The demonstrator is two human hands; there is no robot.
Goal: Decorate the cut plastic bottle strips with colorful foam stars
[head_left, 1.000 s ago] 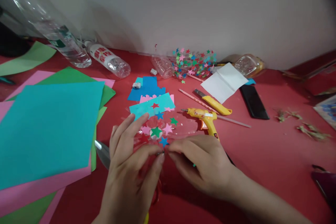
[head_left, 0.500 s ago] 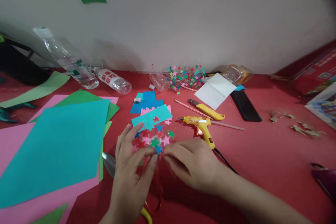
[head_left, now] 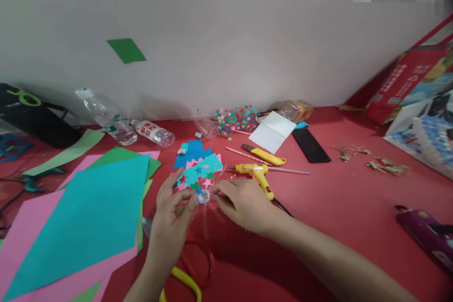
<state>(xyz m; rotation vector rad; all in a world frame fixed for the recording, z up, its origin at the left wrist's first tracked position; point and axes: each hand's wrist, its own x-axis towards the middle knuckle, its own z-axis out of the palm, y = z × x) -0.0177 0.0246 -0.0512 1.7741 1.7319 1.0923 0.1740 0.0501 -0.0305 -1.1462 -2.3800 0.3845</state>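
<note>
Between my hands is a clear plastic piece cut from a bottle (head_left: 203, 197), with its round neck facing me and thin clear strips spreading from it. Pink, red, green and blue stars show on and through it. My left hand (head_left: 173, 205) pinches its left side near the neck between thumb and forefinger. My right hand (head_left: 244, 203) is closed with fingertips pinched at the right side of the neck; what lies between them is hidden. Under the piece lies a turquoise paper strip (head_left: 213, 163). Red-handled scissors (head_left: 210, 257) and a yellow handle (head_left: 187, 279) lie below my hands.
A yellow glue gun (head_left: 261, 175), yellow utility knife (head_left: 268, 156) and black phone (head_left: 311, 145) lie to the right. Coloured paper sheets (head_left: 85, 217) cover the left. Plastic bottles (head_left: 155, 132) and a star-covered clear piece (head_left: 237, 119) stand or lie along the white partition (head_left: 212, 52).
My view has tilted up, showing more of the partition. The plastic piece has turned in my hands so its neck faces me; both hands stay at it.
</note>
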